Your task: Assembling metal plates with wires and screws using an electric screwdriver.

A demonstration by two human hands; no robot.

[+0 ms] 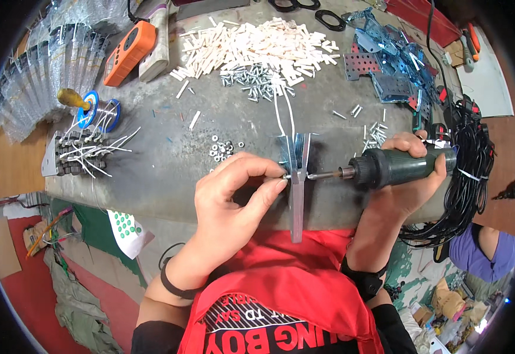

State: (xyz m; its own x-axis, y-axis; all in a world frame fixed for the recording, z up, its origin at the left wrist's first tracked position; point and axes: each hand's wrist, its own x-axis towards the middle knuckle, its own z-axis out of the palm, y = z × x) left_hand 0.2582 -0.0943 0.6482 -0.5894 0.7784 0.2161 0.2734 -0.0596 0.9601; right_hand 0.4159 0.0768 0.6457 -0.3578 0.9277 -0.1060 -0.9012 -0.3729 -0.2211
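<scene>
My left hand (234,194) pinches a small screw or nut against the left face of an upright blue metal bracket (296,177) at the bench's near edge. My right hand (408,177) grips a dark green electric screwdriver (396,166). Its bit points left and touches the bracket's right face. Two white wires run from the bracket's top toward the far side of the bench.
On the grey bench (163,159) lie a pile of white strips (257,44), loose screws (254,79), small nuts (221,147), blue perforated plates (387,65), an orange meter (128,52), a wire spool (95,109) and black cable coils (467,171). Another person (487,251) sits at lower right.
</scene>
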